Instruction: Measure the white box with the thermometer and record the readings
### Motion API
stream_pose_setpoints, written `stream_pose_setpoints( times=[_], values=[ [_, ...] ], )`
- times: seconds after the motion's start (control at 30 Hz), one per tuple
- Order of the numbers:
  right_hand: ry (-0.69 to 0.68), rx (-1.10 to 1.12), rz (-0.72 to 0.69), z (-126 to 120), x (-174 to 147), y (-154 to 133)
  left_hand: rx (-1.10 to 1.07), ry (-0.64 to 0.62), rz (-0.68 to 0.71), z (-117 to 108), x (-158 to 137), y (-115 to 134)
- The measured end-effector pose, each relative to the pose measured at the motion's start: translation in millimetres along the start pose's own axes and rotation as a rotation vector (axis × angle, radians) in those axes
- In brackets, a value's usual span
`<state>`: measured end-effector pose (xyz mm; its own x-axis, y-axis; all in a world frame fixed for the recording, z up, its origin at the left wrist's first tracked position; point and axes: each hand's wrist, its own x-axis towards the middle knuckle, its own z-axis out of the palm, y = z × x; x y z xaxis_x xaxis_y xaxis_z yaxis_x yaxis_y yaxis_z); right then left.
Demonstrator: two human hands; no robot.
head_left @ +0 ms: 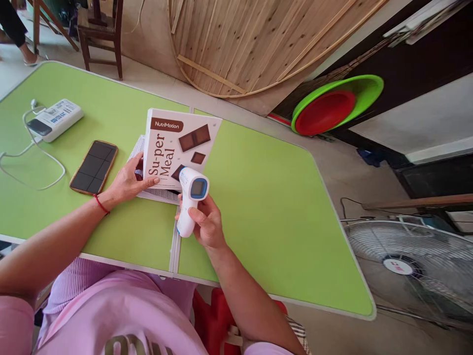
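My left hand (131, 180) grips the lower left corner of a white box (173, 143) printed "NutriMotion Su-per Meal", thumb on its front. The box is tilted up over the table, and a grey-patterned flat thing (158, 194) shows partly beneath it. In my right hand (207, 222) is a white and blue infrared thermometer (190, 202), its small screen facing me. The thermometer's head is in front of the box's lower right corner; whether they touch I cannot tell. A dark phone (94, 167) lies left of my left hand.
A white power bank (57, 118) with a white cable (51, 185) sits on the left of the green folding table (266, 212). Beyond the table are a wooden chair (99, 34), a large round wooden board (251, 44) and green and red basins (328, 108). A fan (402, 266) stands right.
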<state>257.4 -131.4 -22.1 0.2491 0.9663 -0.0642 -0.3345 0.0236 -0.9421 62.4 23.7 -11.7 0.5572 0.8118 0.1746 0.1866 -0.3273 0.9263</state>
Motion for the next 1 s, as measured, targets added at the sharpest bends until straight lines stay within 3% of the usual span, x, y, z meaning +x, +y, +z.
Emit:
stream_pose_setpoints(
  times=[0.43,0.6,0.7,0.83,1.0],
  values=[
    [-0.02,-0.056,0.017,-3,0,-1,-0.071,0.002,-0.035,2,-1,-10],
    [0.096,-0.167,-0.135,-6,4,0,0.028,0.156,0.018,0,1,-26],
    [0.24,-0.398,-0.334,-21,12,1,0.12,0.233,0.065,-3,3,-27],
    [0.432,-0.877,-0.567,-53,29,3,0.226,0.295,0.068,-6,8,-28],
    [0.411,-1.306,-0.592,-80,46,13,0.224,0.272,0.078,-9,13,-39]
  ],
)
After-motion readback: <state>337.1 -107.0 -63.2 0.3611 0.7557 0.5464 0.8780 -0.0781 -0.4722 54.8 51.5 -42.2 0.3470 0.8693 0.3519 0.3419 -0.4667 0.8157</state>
